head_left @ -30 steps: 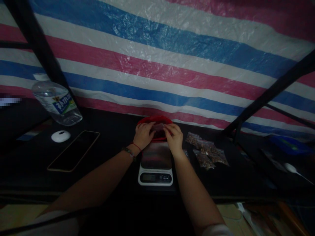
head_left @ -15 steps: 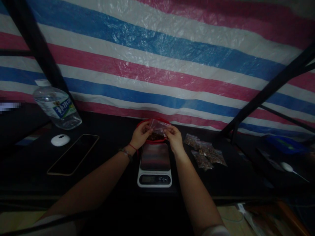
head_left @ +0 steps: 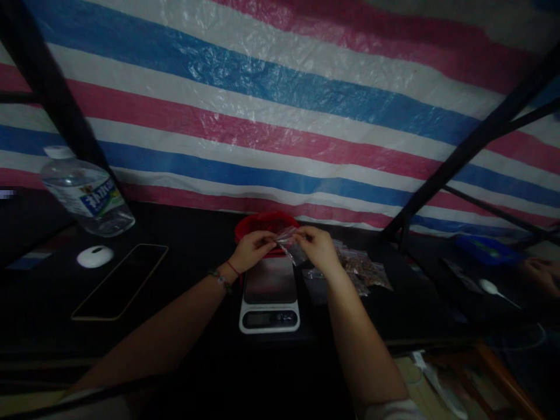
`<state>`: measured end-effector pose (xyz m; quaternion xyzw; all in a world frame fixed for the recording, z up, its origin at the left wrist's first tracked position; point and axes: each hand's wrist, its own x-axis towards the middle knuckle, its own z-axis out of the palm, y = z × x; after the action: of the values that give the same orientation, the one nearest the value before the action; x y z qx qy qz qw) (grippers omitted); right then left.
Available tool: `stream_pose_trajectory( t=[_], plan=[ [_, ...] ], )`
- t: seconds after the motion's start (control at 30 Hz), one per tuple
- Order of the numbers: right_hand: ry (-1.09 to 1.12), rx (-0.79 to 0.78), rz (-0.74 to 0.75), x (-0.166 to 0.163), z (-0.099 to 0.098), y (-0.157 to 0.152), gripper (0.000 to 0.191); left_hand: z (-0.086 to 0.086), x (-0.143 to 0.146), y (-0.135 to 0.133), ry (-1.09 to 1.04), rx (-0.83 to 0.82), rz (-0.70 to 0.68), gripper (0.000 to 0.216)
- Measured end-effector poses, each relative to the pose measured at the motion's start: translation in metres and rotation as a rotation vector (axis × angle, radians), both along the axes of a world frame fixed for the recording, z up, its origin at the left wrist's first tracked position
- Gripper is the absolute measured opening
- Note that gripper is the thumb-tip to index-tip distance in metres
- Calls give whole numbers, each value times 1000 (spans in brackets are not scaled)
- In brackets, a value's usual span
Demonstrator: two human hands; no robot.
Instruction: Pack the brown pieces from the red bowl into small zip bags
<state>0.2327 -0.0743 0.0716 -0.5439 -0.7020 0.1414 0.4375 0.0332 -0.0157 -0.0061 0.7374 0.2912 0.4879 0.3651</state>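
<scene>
My left hand (head_left: 251, 251) and my right hand (head_left: 317, 248) both pinch a clear plastic zip bag (head_left: 286, 239) by its upper part, from opposite sides. They hold it above the near right side of a red bowl (head_left: 266, 219). What the bag contains is hard to make out. Just nearer to me lies a white kitchen scale (head_left: 269, 318) with a dark platform; nothing rests on it. Beside my right forearm are several small bags of brown dried bits (head_left: 365, 271), partly covered by the arm. A flat clear bag (head_left: 315, 283) lies close to the scale.
On the left stand a water bottle (head_left: 90, 192), a white earbud-case-like object (head_left: 95, 256) and a phone (head_left: 120, 283). At the right are a blue tray (head_left: 487, 249), a white spoon (head_left: 490, 287) and another person's hand (head_left: 542, 273). A striped sheet (head_left: 262, 128) hangs behind.
The bag has come from over the bowl toward its right edge, and my fingers are closer together. The view has shifted; another person's hand now shows at the right.
</scene>
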Motion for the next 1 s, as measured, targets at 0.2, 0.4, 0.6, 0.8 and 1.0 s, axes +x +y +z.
stream_pose_trajectory(
  t=[0.2,0.4,0.6,0.8,1.0],
  plan=[
    [253,-190,-245,67,-31,-30,40,0,-9,5,219,245,182,23],
    [-424,-368,-504,80,-81,-61,45,-3,-9,7,278,313,225,23],
    [-692,-254,-656,93,-71,-79,40,-5,-10,7,265,301,232,24],
    [-831,-513,-620,103,-73,-87,35,-4,-10,8,310,307,226,24],
    [-606,-398,-622,113,-46,-76,35,-2,-10,4,285,324,220,23]
  ],
)
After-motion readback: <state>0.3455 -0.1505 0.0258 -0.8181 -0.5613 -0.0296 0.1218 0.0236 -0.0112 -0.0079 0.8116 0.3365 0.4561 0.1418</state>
